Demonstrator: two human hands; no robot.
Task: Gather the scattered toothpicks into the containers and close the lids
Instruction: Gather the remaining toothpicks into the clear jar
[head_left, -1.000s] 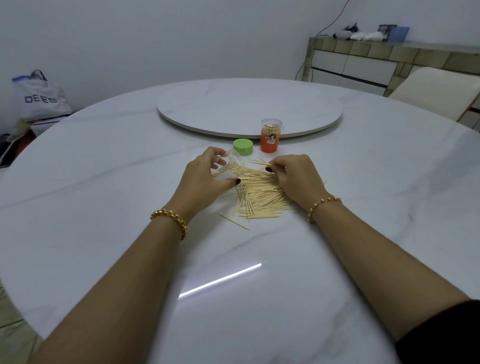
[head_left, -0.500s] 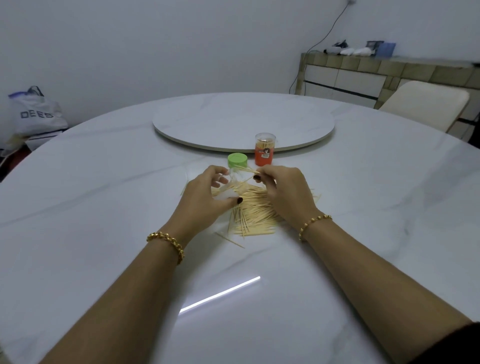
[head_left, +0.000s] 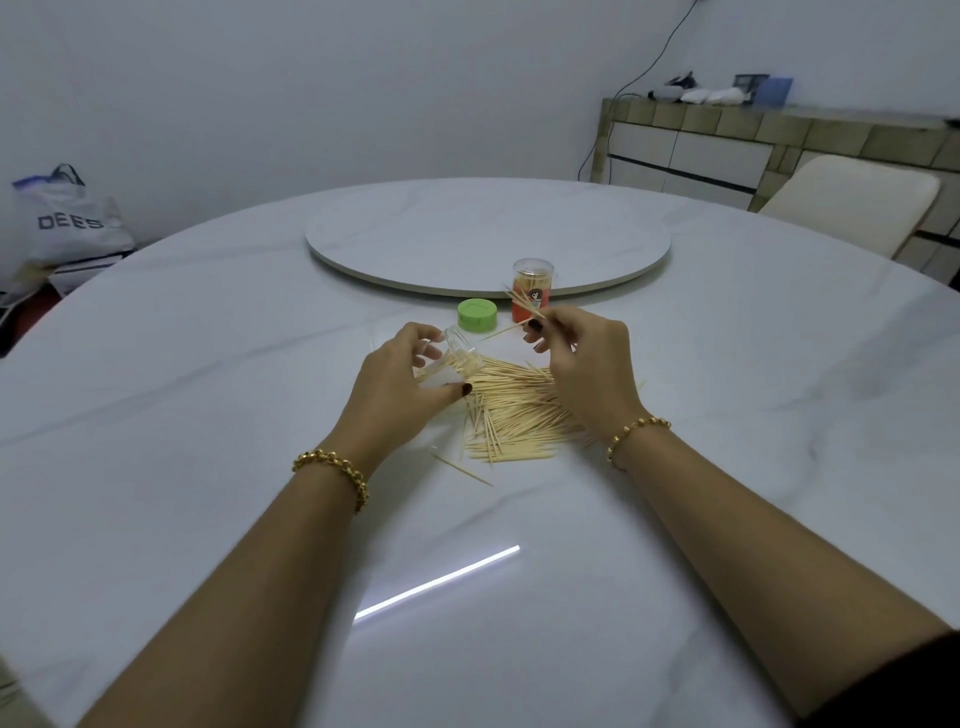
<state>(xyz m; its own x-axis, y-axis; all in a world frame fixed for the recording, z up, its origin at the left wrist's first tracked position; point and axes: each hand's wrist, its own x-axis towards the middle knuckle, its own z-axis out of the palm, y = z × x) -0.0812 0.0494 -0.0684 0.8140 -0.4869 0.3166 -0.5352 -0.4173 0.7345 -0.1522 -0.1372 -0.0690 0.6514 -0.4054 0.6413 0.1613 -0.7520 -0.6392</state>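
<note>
Left hand (head_left: 400, 379) grips tilted clear container (head_left: 457, 356); raised right hand (head_left: 582, 364) pinches toothpicks (head_left: 522, 304)

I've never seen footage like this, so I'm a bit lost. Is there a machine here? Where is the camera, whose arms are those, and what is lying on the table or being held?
There is no machine: a person works with two bare hands. The picture comes from a wide-angle camera worn on their head, looking forward and down, so the arms reach in from below. The left hand grips a clear container, tipped on its side beside a pile of loose toothpicks on the white table. The right hand pinches a small bunch of toothpicks, lifted above the pile. Behind them a green lid lies next to an upright orange-labelled container, near the round turntable.
</note>
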